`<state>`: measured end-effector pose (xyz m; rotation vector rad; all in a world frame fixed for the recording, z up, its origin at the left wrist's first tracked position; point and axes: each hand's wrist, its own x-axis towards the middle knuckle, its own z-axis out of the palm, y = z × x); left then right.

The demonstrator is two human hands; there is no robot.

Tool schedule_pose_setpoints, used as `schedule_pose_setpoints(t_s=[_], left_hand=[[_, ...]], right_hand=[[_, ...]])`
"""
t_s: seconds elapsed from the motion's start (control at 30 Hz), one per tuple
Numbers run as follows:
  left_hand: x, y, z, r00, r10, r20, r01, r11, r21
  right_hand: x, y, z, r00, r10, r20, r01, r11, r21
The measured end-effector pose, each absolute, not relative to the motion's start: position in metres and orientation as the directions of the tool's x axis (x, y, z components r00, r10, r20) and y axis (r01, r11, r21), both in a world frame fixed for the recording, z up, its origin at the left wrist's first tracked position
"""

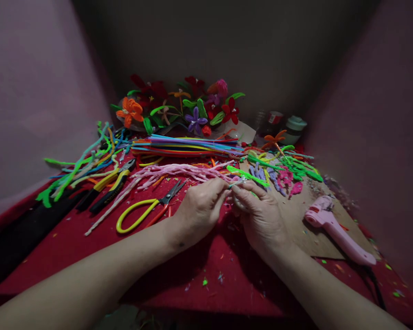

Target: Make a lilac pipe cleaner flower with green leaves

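My left hand (204, 201) and my right hand (258, 208) meet above the middle of the red table, fingertips pinched close together. Between them runs a thin greenish pipe cleaner (234, 184), mostly hidden by the fingers. A whitish bit shows at the right fingertips. A bright green pipe cleaner piece (248, 175) shows just beyond the fingers; whether it is joined to the held one I cannot tell. Left of my left hand lie scissors (137, 214) with yellow and red handles, blades parted. Twisted pink pipe cleaners (179, 172) stretch behind both hands.
Pliers (115, 185) and loose coloured pipe cleaners (86, 165) lie at left. A pink glue gun (337, 227) rests on cardboard (299, 220) at right, near green and pink pieces. Behind are a pipe cleaner bundle (189, 145), fuzzy flowers (196, 120) and a lidded jar (295, 128).
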<state>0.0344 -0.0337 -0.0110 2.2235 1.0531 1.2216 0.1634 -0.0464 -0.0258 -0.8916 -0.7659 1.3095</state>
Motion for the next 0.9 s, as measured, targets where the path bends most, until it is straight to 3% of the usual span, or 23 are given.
schedule_pose_setpoints(t_s=[0.13, 0.3, 0.53, 0.9], left_hand=[[0.034, -0.035, 0.001, 0.339, 0.917, 0.209, 0.229, -0.297, 0.927], [0.032, -0.033, 0.007, 0.430, 0.902, -0.052, 0.058, 0.029, 0.998], [0.025, -0.022, -0.001, 0.545, 0.828, -0.132, -0.089, 0.213, 0.973], [0.018, -0.015, 0.000, 0.687, 0.694, -0.217, -0.102, 0.388, 0.916]], right_hand=[[0.164, -0.047, -0.026, 0.097, 0.995, 0.003, -0.488, 0.050, -0.871], [0.167, -0.048, -0.024, 0.054, 0.998, 0.031, -0.471, 0.053, -0.880], [0.169, -0.048, -0.016, 0.012, 1.000, 0.007, -0.486, 0.011, -0.874], [0.172, -0.046, -0.014, -0.139, 0.988, -0.070, -0.547, -0.135, -0.826]])
